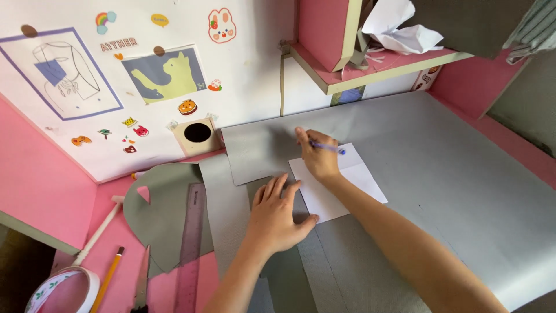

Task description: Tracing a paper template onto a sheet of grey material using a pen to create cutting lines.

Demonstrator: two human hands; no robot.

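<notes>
**Tracing a paper template onto grey sheet**

The white paper template (pixel 341 188) lies on the large grey sheet (pixel 440 174), under and between the two hands. The right hand (pixel 318 156) is closed around a purple pen (pixel 328 148), its tip at the template's far edge, just ahead of the knuckles. The left hand (pixel 278 217) lies open and flat, fingers spread, pressing the near left corner of the template down against the sheet.

To do this step well, the flat hand should bear down firmly close to the edge being marked, so the paper cannot slide, and the pen should run tight against the paper's border. Whether a line is already drawn there is hard to tell; the hand covers that spot.

Left of the flat hand lie offcuts of grey sheet (pixel 168 214) with a ruler (pixel 191 243) across them. Further left on the pink surface (pixel 116 232) are scissors (pixel 142 284), a yellow pencil (pixel 108 278) and a roll of tape (pixel 61 290). Beyond the pen hand stands a white wall with stickers (pixel 168 72).
</notes>
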